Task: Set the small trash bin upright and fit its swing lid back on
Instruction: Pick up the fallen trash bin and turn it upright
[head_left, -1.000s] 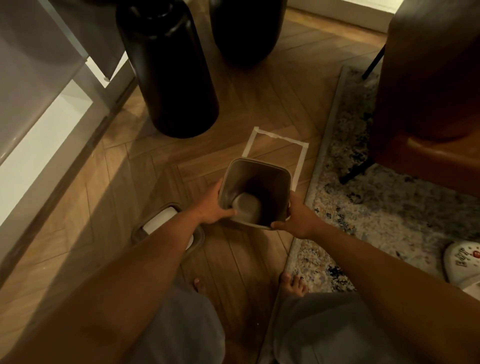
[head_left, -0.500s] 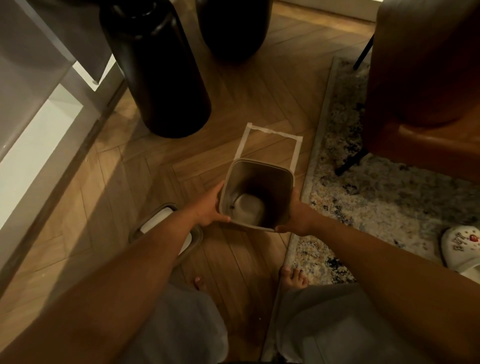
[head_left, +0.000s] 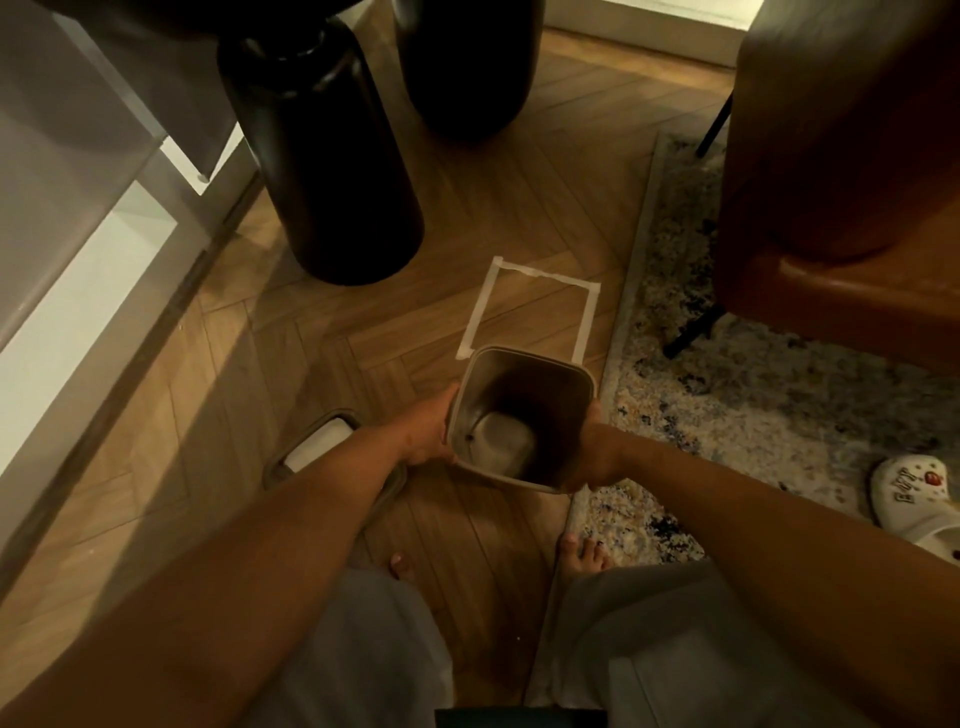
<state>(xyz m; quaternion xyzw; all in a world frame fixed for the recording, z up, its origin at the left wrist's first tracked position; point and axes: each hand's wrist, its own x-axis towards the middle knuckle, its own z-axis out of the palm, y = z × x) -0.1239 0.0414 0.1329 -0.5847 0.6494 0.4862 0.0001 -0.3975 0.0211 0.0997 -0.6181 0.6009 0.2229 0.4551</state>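
Observation:
The small beige trash bin (head_left: 519, 374) is upright with its open mouth facing me, empty inside, just in front of a taped rectangle (head_left: 535, 275) on the wooden floor. My left hand (head_left: 426, 431) grips its left wall and my right hand (head_left: 597, 452) grips its right wall. The swing lid (head_left: 311, 447), beige frame with a white flap, lies flat on the floor to the left, partly hidden under my left forearm.
Two tall black vases (head_left: 332, 156) stand on the floor beyond the tape. A patterned rug (head_left: 753, 395) and a brown armchair (head_left: 841, 182) lie to the right, a white clog (head_left: 914, 493) at the far right. A white cabinet (head_left: 78, 260) runs along the left. My bare feet (head_left: 582, 556) are below the bin.
The view has shifted a little, while both hands keep their hold on the bin's sides. The bin sits slightly nearer the rug edge in the picture.

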